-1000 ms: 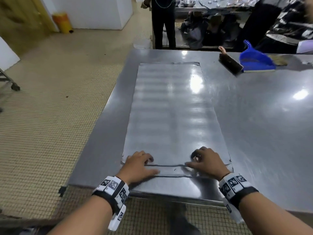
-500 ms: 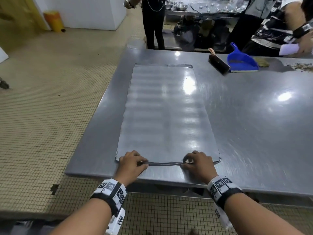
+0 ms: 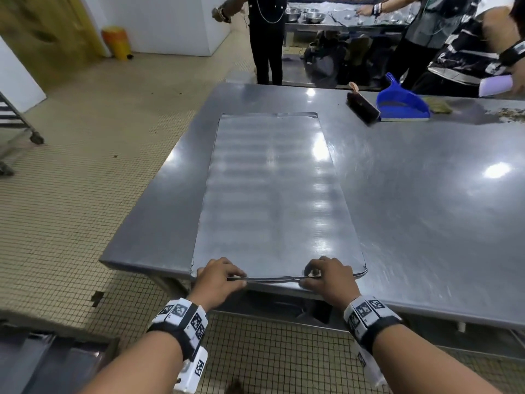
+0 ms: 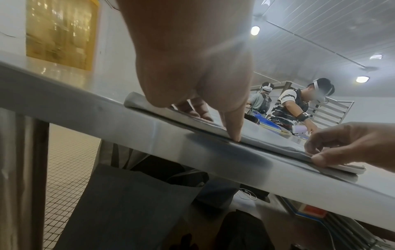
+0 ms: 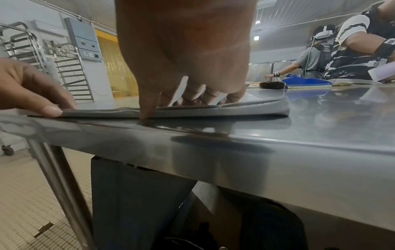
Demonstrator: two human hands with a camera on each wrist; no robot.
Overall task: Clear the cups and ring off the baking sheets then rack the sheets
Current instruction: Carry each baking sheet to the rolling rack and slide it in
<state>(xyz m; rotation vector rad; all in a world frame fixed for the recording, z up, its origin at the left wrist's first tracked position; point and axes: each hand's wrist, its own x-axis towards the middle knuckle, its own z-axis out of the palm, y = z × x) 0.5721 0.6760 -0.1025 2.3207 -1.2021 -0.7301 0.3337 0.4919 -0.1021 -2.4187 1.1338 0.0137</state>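
A stack of flat grey baking sheets [image 3: 272, 194] lies lengthwise on the steel table [image 3: 426, 209], its near end close to the table's front edge. My left hand [image 3: 234, 276] grips the left part of that near rim, fingers curled over the top and thumb against the edge. My right hand [image 3: 311, 277] grips the rim the same way further right. The right wrist view shows two thin sheet edges [image 5: 235, 110] stacked, with my thumb [image 5: 147, 108] pressed on them. In the left wrist view my thumb [image 4: 234, 132] meets the rim [image 4: 273, 147]. No cups or ring are in view.
A hand brush [image 3: 362, 106] and blue dustpan [image 3: 403, 105] lie at the table's far side, with crumbs [image 3: 511, 115] further right. Other people stand behind the table. A wheeled rack [image 3: 14, 120] stands on the tiled floor to the left.
Both hands have drawn the sheets toward me, so the near rim now lies close to the table's front edge. Thumbs have closed against the rim.
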